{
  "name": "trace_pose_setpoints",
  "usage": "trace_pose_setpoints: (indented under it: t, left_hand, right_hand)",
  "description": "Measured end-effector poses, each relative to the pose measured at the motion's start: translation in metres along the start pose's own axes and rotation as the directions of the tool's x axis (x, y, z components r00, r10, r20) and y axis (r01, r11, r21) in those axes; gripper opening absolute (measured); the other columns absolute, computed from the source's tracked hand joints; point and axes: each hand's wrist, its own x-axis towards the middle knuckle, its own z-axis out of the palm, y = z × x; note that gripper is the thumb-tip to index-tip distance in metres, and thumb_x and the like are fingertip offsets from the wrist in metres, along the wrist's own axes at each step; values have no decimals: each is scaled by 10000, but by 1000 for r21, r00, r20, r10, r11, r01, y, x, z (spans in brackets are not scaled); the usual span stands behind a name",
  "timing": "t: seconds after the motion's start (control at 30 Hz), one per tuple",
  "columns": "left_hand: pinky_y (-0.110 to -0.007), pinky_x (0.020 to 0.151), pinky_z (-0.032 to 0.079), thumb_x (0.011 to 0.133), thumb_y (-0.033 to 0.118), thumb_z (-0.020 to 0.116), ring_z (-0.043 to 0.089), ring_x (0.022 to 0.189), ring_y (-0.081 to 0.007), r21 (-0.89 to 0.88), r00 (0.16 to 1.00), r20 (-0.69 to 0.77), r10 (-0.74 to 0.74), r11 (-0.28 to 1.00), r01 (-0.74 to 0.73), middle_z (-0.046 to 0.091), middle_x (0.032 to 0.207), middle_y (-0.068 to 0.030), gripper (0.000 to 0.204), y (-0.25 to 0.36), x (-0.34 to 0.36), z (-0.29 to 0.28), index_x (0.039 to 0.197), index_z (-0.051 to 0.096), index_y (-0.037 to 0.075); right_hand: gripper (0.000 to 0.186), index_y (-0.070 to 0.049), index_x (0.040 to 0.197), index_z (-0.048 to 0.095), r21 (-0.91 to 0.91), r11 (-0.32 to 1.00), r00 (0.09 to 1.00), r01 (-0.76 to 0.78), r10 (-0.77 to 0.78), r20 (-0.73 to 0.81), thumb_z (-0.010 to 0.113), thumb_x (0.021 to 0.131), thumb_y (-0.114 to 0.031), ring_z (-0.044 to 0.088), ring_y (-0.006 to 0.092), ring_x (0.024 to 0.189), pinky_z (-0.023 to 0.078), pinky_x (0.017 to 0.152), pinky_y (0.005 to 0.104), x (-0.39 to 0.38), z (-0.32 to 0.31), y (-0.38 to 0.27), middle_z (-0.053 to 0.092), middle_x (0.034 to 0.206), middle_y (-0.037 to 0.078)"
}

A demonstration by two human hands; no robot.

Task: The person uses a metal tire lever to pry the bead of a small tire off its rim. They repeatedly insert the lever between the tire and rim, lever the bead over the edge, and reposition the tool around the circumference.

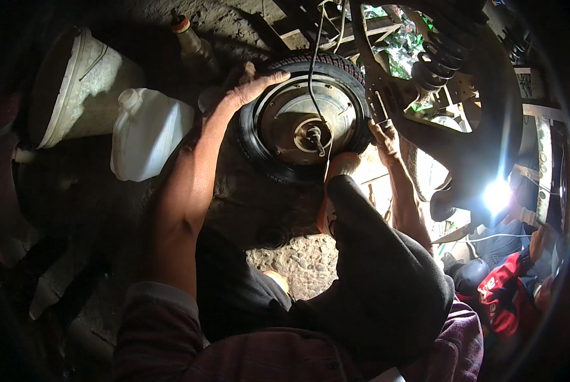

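Note:
A wheel with a black tyre [266, 153] and a metal hub [285, 105] stands in front of me, with a protruding axle [315, 137] and a black cable [312, 83] running upward from it. My left hand [253, 88] grips the upper left of the tyre, its fingertips partly hidden. At the wheel's right, my right hand [384, 140] has its fingers curled on a slotted metal bracket [378, 105] of a dark frame [441, 134]. My foot in an orange shoe [342, 167] rests against the bottom of the tyre.
A grey bucket [68, 95], a white jerrycan [148, 140] and a bottle [192, 48] are at the left and back. Black coil springs [434, 60] are on the right. A co-worker in red and dark clothing [501, 296] is at lower right beside a bright lamp [496, 196].

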Motion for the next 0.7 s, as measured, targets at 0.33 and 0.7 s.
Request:
trace_pose_setpoints:
  t: [0.33, 0.7]
  left_hand:
    - [-383, 1163, 374, 801, 620, 809, 484, 1374, -218, 19, 999, 22, -32, 999, 32, 616, 1415, -125, 802, -15, 14, 7, 1314, 668, 20]
    - [-533, 1222, 282, 837, 572, 747, 324, 1480, -380, -157, 944, -128, 304, 934, -322, 280, 1603, -277, 1086, -59, 10, 16, 1568, 215, -30]
  right_hand:
    - [332, -31, 1257, 668, 22, 990, 945, 142, -129, -301, 721, 978, -204, 624, 150, 953, 509, 851, 339, 13, 35, 60, 703, 1100, 27]
    - [429, -1, 1256, 625, 23, 997, 982, -77, 80, -174, 699, 1006, -341, 579, 193, 966, 476, 892, 357, -4, 18, 45, 666, 1085, 65]
